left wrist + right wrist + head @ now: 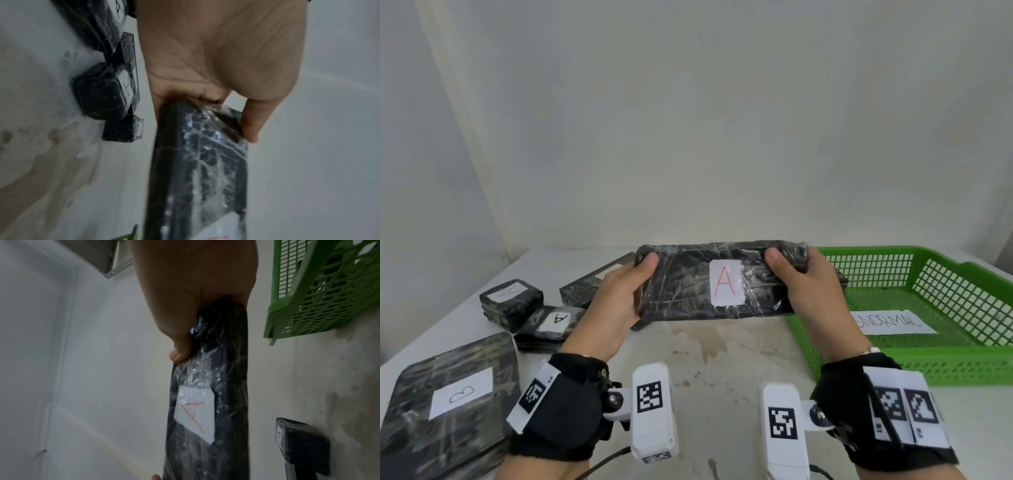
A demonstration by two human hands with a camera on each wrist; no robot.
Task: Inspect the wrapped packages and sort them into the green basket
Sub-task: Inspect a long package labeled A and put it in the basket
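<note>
Far left of the green basket, near table edge: flat wrapped package with a white label marked B, lying on the table.
Further back, still well left of the green basket: small box-shaped package with a label marked A; just beside it a flatter package, also marked A; behind the left hand another dark wrapped package, partly hidden.
Left hand: grips the left end of the long package, thumb on the face turned to the camera, fingers behind it; the left wrist view shows the thumb pressed on the film.
Long package: black, wrapped in clear film, held above the table between both hands, just left of the green basket; its white label bears a red A.
Right hand: holds the right end the same way, thumb in front, fingers behind.
Green basket: sits on the table at the right; a paper sheet lies inside, its lettering ending in NORMAL and partly hidden by the right hand.
Both wrists: black straps carrying white camera units with square coded markers.
</note>
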